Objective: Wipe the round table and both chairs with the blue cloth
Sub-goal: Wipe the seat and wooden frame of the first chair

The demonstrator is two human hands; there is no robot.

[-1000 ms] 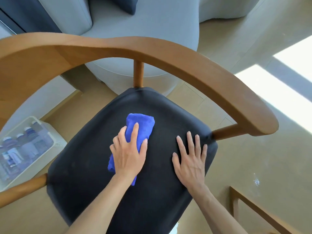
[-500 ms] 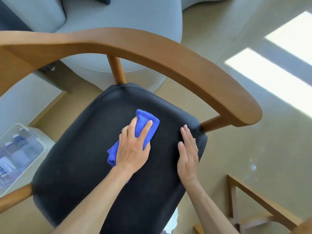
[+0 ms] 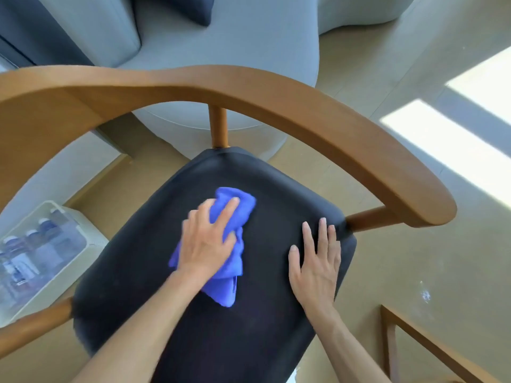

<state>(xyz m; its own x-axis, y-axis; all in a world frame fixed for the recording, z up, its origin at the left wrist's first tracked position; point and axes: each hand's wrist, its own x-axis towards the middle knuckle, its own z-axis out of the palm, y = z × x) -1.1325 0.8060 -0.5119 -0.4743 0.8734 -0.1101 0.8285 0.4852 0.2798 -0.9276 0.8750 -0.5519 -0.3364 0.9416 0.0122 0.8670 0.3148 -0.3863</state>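
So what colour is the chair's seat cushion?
Black, on the seat cushion, clearest in the head view.

Cloth (image 3: 233, 208) on chair seat (image 3: 276, 194) (sofa (image 3: 235, 45) behind, bin (image 3: 80, 217) left).

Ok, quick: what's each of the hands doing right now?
Left hand: open, fingers pressing the blue cloth onto the chair seat.
Right hand: open, flat on the seat, holding nothing.

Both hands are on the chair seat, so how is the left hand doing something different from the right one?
The left hand lies on the blue cloth, pressing it onto the dark seat; the right hand lies straight on the bare seat, with no cloth under it. The left hand is near the seat's middle; the right hand is by the edge near the wooden armrest. Both lie palm down with fingers stretched out.
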